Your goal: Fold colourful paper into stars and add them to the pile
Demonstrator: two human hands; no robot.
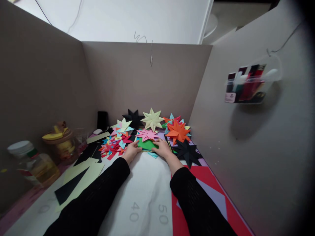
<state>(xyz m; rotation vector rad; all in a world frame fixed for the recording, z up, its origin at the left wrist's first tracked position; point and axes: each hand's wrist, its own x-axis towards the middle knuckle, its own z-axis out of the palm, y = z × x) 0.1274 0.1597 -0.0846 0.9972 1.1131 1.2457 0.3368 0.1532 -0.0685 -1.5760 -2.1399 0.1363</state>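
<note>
Green paper (147, 144) lies flat at far end of white mat (145, 183), among stars. Left hand (133, 150) pins left edge, right hand (162, 149) presses right edge; fingers flat, steadying sheet. Orange star (177, 131) just right.

— Where are the two arms?

— Both arms reach straight out in front, in black sleeves. They lie side by side with a gap between them.

— What is the left hand (132, 151) doing?

— It lies low and flat, palm down, fingers pointing ahead.

— And the right hand (163, 149)?

— It is flat too, palm down. Its fingers point toward the left hand. The two hands are near each other but do not touch.
</note>
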